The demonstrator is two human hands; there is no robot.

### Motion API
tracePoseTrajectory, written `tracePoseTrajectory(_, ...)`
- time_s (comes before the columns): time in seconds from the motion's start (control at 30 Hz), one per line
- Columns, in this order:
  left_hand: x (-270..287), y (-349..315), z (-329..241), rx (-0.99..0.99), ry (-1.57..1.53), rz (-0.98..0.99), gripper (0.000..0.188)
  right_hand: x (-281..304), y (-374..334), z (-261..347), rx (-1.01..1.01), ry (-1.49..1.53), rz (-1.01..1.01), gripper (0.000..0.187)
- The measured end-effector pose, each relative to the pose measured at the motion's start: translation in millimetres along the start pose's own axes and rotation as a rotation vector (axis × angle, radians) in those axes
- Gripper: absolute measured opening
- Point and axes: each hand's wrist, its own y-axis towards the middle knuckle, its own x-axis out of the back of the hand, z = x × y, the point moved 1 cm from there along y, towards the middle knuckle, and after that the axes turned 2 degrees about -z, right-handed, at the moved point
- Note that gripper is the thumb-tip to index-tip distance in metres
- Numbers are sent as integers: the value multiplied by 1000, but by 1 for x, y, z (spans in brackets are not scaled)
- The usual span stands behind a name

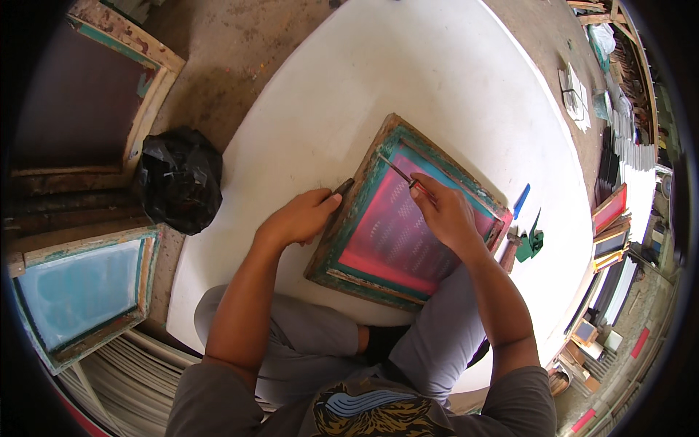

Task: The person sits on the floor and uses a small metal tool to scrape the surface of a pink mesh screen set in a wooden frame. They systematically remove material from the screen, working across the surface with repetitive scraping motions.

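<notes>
A screen-printing frame [328, 247] with a weathered wooden border lies tilted before my crossed legs. Its pink and blue mesh [408, 218] bears rows of small pale marks. My right hand [448, 215] is closed round a screwdriver [395, 169], whose thin metal shaft points to the upper left. The tip is over the frame's green inner border near the far left corner; whether it touches I cannot tell. My left hand [302, 215] is closed beside the frame's left edge, pinching a dark narrow tool [343, 187] whose kind I cannot make out.
The frame rests on a large white surface [320, 109]. Right of it lie a blue strip [521, 201], a green crumpled piece [531, 244] and a brown-handled tool [509, 253]. At left are a black plastic bag [182, 178], a dark-meshed frame [164, 62] and a blue-meshed frame [80, 284].
</notes>
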Motion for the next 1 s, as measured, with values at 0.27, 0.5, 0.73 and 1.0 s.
tracePoseTrajectory(0.27, 1, 0, 0, 0, -3, 27, 52, 4, -3, 1, -28, -43, -72, 38)
tracePoseTrajectory(0.5, 1, 1, 2, -5, 4, 6, 54, 1, 4, 14, -13, -109, -40, 38)
tracePoseTrajectory(0.73, 0, 1, 3, 5, -9, 6, 51, 14, -2, 21, -61, -189, -33, 37)
tracePoseTrajectory(1.0, 0, 3, 4, 1, -9, 10, 54, 10, -8, 14, -64, -123, -23, 38)
